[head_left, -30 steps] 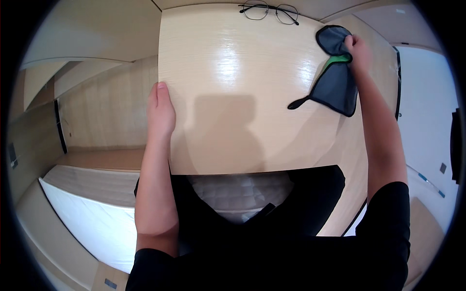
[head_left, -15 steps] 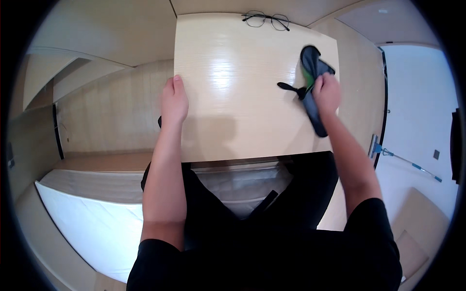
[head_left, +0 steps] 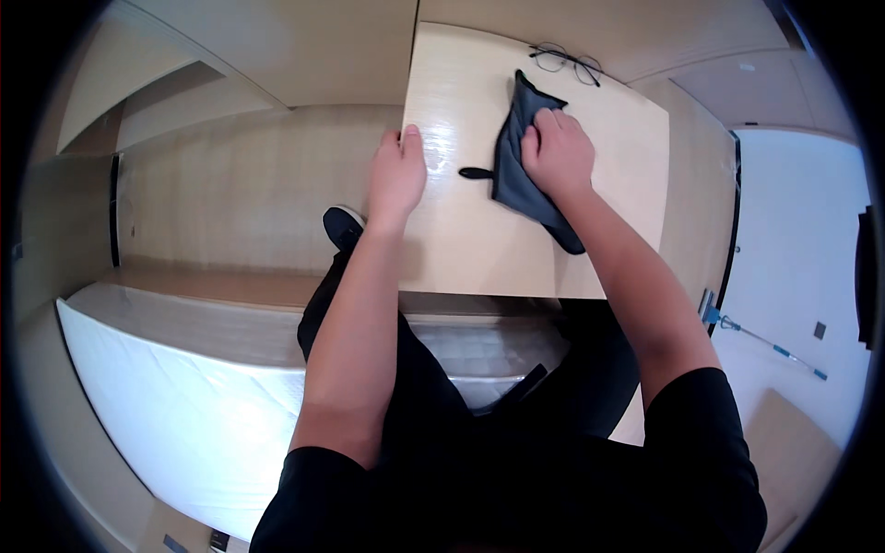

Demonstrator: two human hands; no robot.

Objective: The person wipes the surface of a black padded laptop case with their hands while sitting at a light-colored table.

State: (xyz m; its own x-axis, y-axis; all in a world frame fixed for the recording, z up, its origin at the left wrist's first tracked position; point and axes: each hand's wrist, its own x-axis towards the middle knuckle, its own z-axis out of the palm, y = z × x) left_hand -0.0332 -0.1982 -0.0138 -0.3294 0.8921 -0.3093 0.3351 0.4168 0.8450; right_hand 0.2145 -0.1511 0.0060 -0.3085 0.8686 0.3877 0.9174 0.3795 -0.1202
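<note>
Mattress: white-sided, in its wrapping (head_left: 184, 396), lying low to the left and beneath the seated person's legs.
Tabletop: pale wood grain (head_left: 627, 175), farther right in view than a second ago.
Mop: blue and silver (head_left: 728, 323), at the right by the white floor; its head now shows, where a second ago only part of the handle did.
Cloth: grey with black edging (head_left: 518, 166), in the middle of the tabletop, brought over from the right edge; the green seen earlier is out of sight.
Shoe: dark (head_left: 342, 227), beside the left forearm, now more exposed.
Right hand: on the cloth (head_left: 562, 157), fingers curled together, gripping a fold.
Left hand: at the tabletop's left edge as before (head_left: 399, 175), thumb along it; cannot tell how tightly the partly hidden fingers close.
Glasses: thin-rimmed (head_left: 570, 62), unmoved at the far edge.
Loop: black (head_left: 476, 173), pointing left off the cloth.
</note>
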